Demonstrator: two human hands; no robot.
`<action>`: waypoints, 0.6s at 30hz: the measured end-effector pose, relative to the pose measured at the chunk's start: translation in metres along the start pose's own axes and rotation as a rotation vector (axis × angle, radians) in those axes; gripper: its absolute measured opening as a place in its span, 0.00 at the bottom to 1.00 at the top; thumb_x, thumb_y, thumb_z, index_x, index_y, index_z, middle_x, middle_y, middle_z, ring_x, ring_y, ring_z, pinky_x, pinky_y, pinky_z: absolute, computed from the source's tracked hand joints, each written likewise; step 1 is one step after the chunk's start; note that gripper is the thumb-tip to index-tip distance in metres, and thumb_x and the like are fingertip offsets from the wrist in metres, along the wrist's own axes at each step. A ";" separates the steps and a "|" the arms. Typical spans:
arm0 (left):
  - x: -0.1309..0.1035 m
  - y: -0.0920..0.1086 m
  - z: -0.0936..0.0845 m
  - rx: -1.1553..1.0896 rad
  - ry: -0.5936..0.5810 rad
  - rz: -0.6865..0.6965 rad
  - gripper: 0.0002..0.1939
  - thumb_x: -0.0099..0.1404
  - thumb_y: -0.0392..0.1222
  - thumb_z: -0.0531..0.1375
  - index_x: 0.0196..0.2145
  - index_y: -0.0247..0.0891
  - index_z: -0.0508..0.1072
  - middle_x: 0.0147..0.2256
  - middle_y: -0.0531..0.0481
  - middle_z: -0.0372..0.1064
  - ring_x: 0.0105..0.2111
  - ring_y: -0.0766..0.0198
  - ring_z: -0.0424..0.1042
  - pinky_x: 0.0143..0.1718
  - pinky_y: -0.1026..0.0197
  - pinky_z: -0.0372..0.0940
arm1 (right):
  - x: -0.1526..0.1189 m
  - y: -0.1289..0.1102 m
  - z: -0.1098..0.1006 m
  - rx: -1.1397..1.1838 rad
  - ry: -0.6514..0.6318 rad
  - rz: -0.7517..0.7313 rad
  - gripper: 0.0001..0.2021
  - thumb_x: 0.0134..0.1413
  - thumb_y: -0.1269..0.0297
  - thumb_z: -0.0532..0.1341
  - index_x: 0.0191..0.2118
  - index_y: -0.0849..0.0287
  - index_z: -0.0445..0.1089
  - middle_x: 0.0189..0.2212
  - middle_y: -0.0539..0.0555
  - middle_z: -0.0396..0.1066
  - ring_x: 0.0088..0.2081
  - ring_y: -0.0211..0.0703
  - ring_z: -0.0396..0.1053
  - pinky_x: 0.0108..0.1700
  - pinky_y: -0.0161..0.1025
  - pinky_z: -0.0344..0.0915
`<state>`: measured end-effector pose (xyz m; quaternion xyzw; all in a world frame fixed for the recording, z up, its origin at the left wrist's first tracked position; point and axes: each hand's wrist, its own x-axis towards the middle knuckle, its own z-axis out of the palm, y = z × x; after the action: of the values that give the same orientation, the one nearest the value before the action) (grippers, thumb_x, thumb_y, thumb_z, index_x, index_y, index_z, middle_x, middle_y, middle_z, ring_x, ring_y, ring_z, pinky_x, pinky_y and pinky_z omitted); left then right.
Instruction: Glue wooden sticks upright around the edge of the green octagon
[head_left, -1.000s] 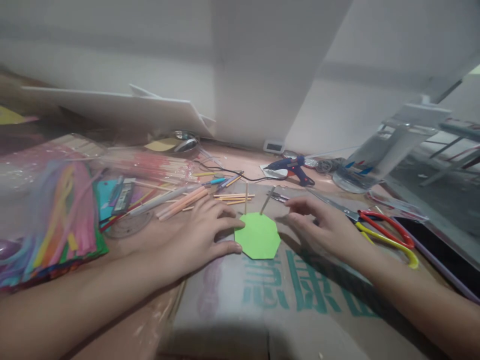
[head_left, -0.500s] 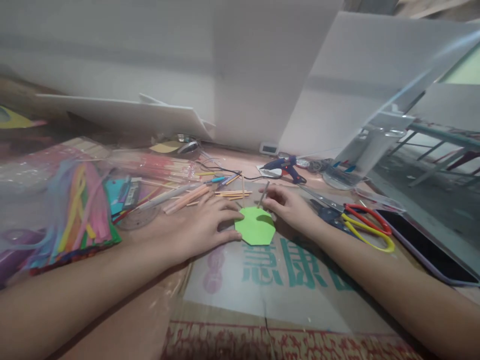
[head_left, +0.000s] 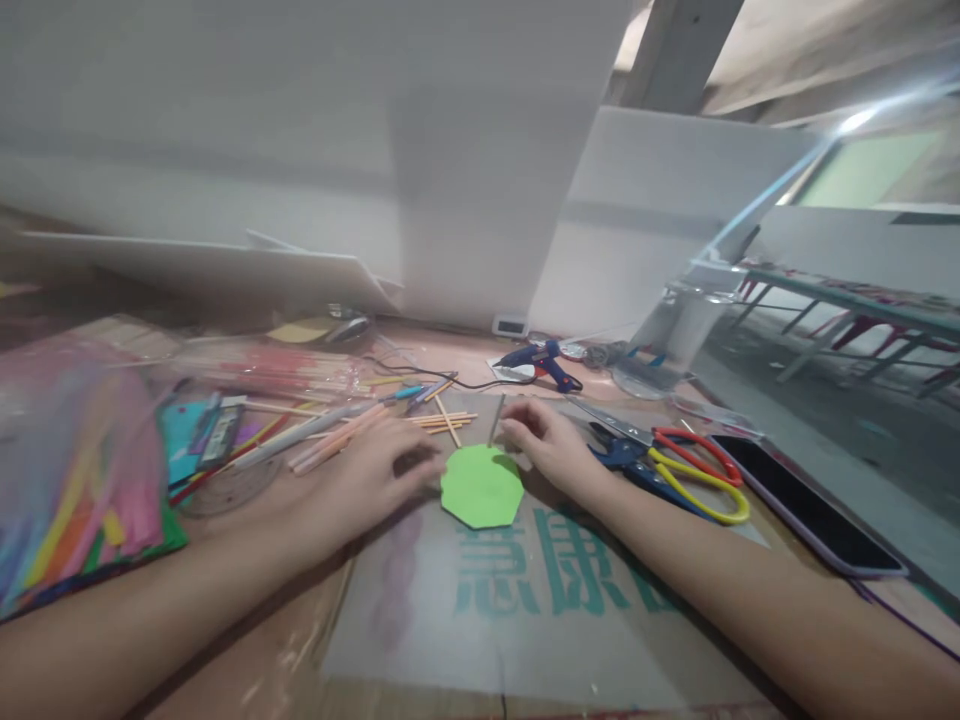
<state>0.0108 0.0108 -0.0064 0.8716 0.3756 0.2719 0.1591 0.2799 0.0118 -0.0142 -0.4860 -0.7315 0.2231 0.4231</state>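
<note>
At the left, a blurred bundle of fuzzy, pastel-coloured strips (head_left: 124, 470) lies beside a clear, round-edged plastic protractor (head_left: 229, 490). Next comes the left hand (head_left: 371, 470), fingers curved and thumb reaching rightward, with a gap framed between thumb and forefinger; blur hides whether their tips meet. These tips are at the left edge of a bright green, flat, octagonal piece (head_left: 482, 487), which lies between the two hands on a pale sheet printed with green characters (head_left: 420, 640). A thin, pale wooden stick (head_left: 448, 422) and a thin grey stick (head_left: 496, 420) stand at its far edge, the wooden one leaning left. The right hand (head_left: 551, 445) is bent at the octagon's far right, thumb and forefinger right beside the grey stick; I cannot tell whether they pinch it. Further right are metal scissors with red and yellow handles (head_left: 701, 476), then a black-screened phone in a pale purple case (head_left: 810, 508).
</note>
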 end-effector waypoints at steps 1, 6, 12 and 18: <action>0.006 0.000 -0.005 0.035 0.016 -0.065 0.23 0.73 0.57 0.52 0.36 0.40 0.78 0.38 0.46 0.78 0.40 0.53 0.74 0.43 0.53 0.65 | -0.002 -0.003 -0.003 -0.015 0.040 -0.025 0.13 0.67 0.53 0.54 0.36 0.57 0.65 0.25 0.48 0.66 0.27 0.40 0.67 0.31 0.38 0.64; 0.048 -0.005 -0.025 0.157 -0.190 -0.345 0.21 0.68 0.55 0.55 0.30 0.38 0.78 0.29 0.47 0.78 0.30 0.56 0.75 0.29 0.60 0.60 | -0.021 -0.028 -0.015 -0.095 -0.052 -0.252 0.16 0.64 0.53 0.59 0.28 0.56 0.64 0.24 0.49 0.66 0.29 0.42 0.63 0.34 0.40 0.59; 0.089 -0.016 -0.014 0.348 -0.111 -0.463 0.19 0.68 0.53 0.55 0.40 0.38 0.79 0.39 0.40 0.80 0.40 0.50 0.77 0.36 0.59 0.63 | -0.040 -0.049 0.004 -0.413 -0.362 -0.626 0.12 0.71 0.60 0.55 0.42 0.62 0.72 0.38 0.60 0.75 0.40 0.48 0.69 0.43 0.43 0.64; 0.096 -0.016 -0.007 0.435 -0.125 -0.423 0.25 0.68 0.58 0.52 0.32 0.37 0.79 0.34 0.36 0.79 0.36 0.47 0.77 0.36 0.57 0.63 | -0.038 -0.042 0.012 -0.504 -0.330 -0.745 0.15 0.69 0.53 0.56 0.39 0.60 0.70 0.33 0.55 0.74 0.34 0.45 0.67 0.38 0.41 0.64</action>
<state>0.0527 0.0930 0.0259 0.8027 0.5876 0.0918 0.0445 0.2545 -0.0393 -0.0048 -0.2363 -0.9446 -0.0537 0.2215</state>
